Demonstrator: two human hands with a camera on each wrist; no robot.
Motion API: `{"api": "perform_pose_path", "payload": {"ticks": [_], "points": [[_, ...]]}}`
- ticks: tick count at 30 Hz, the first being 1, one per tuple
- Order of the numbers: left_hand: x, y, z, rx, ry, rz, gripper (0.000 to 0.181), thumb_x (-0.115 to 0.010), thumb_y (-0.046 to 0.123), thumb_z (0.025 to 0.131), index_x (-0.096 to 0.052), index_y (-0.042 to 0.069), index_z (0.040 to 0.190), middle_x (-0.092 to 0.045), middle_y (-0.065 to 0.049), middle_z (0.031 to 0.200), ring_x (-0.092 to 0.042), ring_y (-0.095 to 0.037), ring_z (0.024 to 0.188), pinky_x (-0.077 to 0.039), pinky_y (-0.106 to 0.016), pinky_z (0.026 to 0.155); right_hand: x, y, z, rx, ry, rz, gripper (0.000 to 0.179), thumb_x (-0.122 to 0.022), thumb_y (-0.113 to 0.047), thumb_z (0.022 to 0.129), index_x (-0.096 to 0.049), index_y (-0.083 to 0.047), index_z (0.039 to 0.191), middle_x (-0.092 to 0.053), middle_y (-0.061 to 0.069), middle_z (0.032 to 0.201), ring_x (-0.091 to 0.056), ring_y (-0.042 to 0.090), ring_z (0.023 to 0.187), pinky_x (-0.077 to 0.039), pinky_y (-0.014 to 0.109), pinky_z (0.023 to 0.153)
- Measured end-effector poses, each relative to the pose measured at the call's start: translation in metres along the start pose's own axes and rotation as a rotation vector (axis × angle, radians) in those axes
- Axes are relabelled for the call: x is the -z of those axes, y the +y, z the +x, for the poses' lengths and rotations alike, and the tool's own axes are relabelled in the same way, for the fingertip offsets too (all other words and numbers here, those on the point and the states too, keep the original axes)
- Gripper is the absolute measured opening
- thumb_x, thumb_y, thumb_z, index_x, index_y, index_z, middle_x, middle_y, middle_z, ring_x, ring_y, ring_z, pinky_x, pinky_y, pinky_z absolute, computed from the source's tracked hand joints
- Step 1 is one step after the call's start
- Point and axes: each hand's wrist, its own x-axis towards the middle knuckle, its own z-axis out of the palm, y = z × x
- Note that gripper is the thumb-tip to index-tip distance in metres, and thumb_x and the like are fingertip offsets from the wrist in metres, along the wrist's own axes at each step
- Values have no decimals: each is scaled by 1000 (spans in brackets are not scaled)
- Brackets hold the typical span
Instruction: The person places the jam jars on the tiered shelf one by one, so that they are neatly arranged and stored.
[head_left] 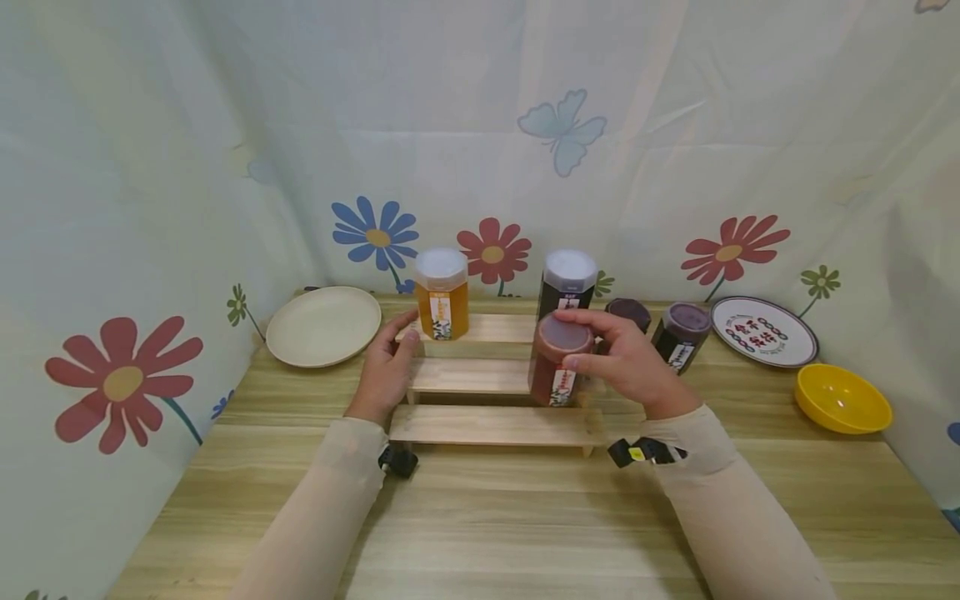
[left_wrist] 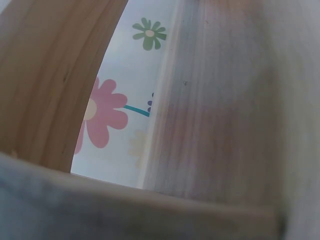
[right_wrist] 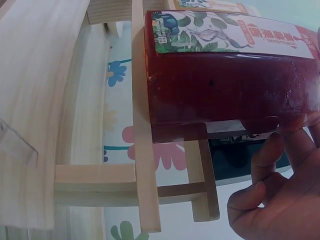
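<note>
In the head view, my right hand [head_left: 626,358] grips a jar of dark red contents [head_left: 551,375] near its lid, thumb and fingers around the upper part. The jar stands upright at the right of a three-step wooden rack [head_left: 480,427]; its base is close to a step, and I cannot tell whether it rests there. In the right wrist view its label [right_wrist: 240,35] shows leaves and red characters. My left hand [head_left: 386,367] is at the rack's left end, fingers relaxed, beside an orange-yellow jar [head_left: 448,315] on the top step. The left wrist view shows wooden boards [left_wrist: 215,115] but no fingers.
A dark jar with a white lid [head_left: 570,271] stands on the top step at right. Two dark jars, one with a purple lid [head_left: 688,318], stand right of the rack. A cream plate [head_left: 324,327], a printed plate [head_left: 765,332] and a yellow bowl [head_left: 840,400] flank it.
</note>
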Motion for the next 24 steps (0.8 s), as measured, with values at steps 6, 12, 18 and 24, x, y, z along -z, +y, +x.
{"api": "perform_pose_path", "payload": {"ticks": [6,12,18,24], "points": [[-1,10,-3,42,-1,10,46,-49,26,114,-48,18,159,-60,-24,129,-56,-28,96,-45,-25,76,-2,-1,1,5,-8,5,58,-78,-7,95,-59,-9,150,-61,18,142,-63,24,115,-57,31,92],[-1,22,-8,59,-12,27,47,-47,22,114,-46,12,160,-58,-26,134,-56,-41,104,-45,-25,78,-4,-2,3,14,-18,40,59,-78,-4,94,-58,-6,150,-58,21,144,-64,22,118,-58,30,93],[0,4,-3,18,-3,22,46,-49,33,114,-49,23,159,-61,-21,132,-57,-32,101,-46,-27,78,-7,-2,5,32,-19,58,60,-79,-6,94,-58,-3,149,-58,23,143,-64,20,117,-58,29,91],[0,5,-3,8,1,23,45,-50,36,113,-52,25,157,-62,-17,131,-58,-31,99,-47,-27,78,-8,-2,7,24,-14,52,60,-79,-3,93,-58,-4,149,-58,22,143,-64,21,116,-58,28,91]]}}
